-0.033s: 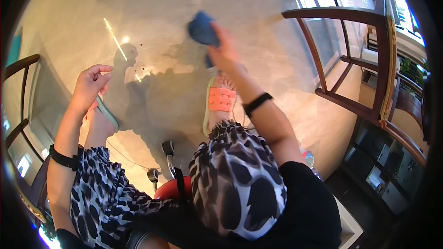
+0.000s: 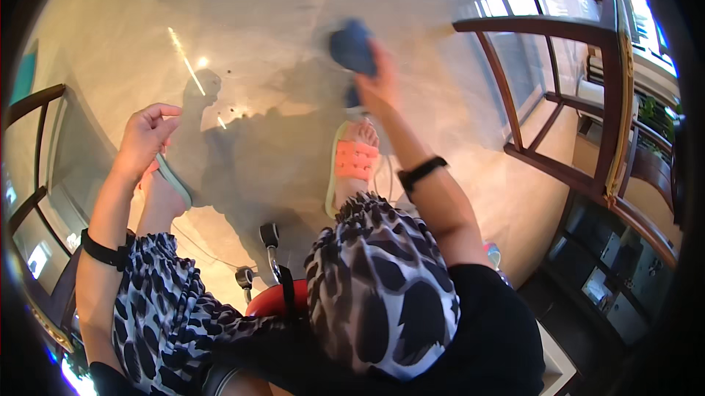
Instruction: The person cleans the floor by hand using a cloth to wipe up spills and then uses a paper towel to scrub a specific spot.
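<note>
My right hand (image 2: 378, 88) reaches forward over the floor, closed around a dark blue object (image 2: 351, 47) with a rounded front. Motion blurs it, so its exact kind does not show. A smaller blue part with a pale edge sticks out below my fingers, just beyond my right foot in its coral-strapped sandal (image 2: 354, 160). On the left, my left hand (image 2: 149, 135) hovers above my other foot, fingers loosely curled toward the thumb, nothing visible in them. A few dark specks (image 2: 231, 110) dot the grey floor (image 2: 272, 14) between the hands.
A dark wooden chair (image 2: 543, 25) stands at the right, and another wooden frame (image 2: 37, 102) rises at the left edge. Between my legs are a red seat (image 2: 275, 300) and black-tipped metal levers (image 2: 270, 234). A thin cord (image 2: 383, 176) lies beside my right foot.
My right hand and the blue object have shifted a little to the right. My left hand has hardly moved.
</note>
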Available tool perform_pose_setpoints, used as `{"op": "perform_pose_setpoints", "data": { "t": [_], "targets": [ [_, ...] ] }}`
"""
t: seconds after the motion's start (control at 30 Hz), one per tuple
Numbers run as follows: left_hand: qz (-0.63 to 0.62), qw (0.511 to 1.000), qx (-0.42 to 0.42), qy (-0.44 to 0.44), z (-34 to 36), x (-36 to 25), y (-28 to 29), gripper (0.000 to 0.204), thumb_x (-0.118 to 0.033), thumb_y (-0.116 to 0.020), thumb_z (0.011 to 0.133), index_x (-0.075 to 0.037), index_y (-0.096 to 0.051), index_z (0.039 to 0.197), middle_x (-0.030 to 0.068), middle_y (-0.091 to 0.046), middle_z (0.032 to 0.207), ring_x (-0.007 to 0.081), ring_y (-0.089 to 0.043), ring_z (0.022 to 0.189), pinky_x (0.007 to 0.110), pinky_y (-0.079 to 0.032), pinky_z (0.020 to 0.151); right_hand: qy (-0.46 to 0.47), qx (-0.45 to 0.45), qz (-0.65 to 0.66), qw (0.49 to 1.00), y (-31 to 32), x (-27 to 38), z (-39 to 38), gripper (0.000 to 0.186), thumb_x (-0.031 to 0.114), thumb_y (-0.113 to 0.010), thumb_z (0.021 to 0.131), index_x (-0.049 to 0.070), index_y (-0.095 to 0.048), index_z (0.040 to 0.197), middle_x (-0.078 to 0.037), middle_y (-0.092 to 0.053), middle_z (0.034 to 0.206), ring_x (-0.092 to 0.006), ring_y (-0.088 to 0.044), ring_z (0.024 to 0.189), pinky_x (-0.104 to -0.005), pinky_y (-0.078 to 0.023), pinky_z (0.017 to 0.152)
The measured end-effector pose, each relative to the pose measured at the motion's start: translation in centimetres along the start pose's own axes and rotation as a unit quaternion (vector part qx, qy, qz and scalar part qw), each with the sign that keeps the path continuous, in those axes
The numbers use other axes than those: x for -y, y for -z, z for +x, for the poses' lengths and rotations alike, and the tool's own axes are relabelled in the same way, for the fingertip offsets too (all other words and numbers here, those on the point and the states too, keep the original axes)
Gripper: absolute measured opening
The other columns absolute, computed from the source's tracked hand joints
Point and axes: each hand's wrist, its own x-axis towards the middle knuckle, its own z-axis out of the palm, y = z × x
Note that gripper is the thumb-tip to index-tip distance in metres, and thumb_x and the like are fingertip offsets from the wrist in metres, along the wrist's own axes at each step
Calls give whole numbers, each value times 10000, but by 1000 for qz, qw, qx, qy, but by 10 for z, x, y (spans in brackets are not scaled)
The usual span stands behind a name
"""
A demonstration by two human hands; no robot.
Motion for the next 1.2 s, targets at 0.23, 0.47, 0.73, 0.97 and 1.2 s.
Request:
{"op": "perform_pose_setpoints", "data": {
  "t": [0.23, 0.47, 0.73, 0.97, 1.2],
  "targets": [
    [155, 923, -253, -245, 5, 44, 2, 378, -44, -626, 812, -4, -559, 1182, 68, -641, 1006, 172, -611, 948, 289, -469, 873, -524, -170, -331, 766, 80, -98, -8, 823, 422, -616, 761, 225, -229, 1460, -229, -361, 1394, -400, -427, 1220, -493, -361, 993],
    [90, 991, -94, -42, 0, 35, 21, 308, -310, -644, 850, -4, -665, 878, 96, -640, 785, 153, -581, 703, 294, -474, 653, -289, -82, -393, 869, -27, -39, 130, 811, 396, -649, 770, 301, -215, 1448, -144, -272, 1469, -395, -332, 1291, -532, -338, 1011],
    [5, 996, -81, -27, -3, 39, 16, 284, -209, -601, 907, -13, -578, 1111, 99, -639, 984, 158, -596, 919, 296, -478, 828, 48, 165, -346, 922, -169, 101, 211, 649, 144, -575, 786, 313, -357, 1374, -114, -379, 1389, -393, -403, 1221, -564, -375, 950],
    [-32, 991, -108, -73, -7, 39, 37, 305, -172, -597, 906, -17, -554, 1165, 91, -627, 997, 171, -593, 987, 297, -473, 871, 302, 430, -227, 820, -130, 100, 59, 654, 43, -608, 706, 289, -490, 1300, -80, -442, 1327, -339, -429, 1174, -485, -378, 981],
    [-130, 991, -31, -6, -21, 73, 35, 335, -94, -562, 868, -49, -560, 1199, 125, -606, 1084, 210, -604, 1009, 285, -481, 772, 156, 170, -85, 969, -66, 48, 99, 673, -3, -615, 710, 165, -445, 1339, -174, -488, 1293, -353, -448, 1196, -425, -364, 1019]
  ]
}}
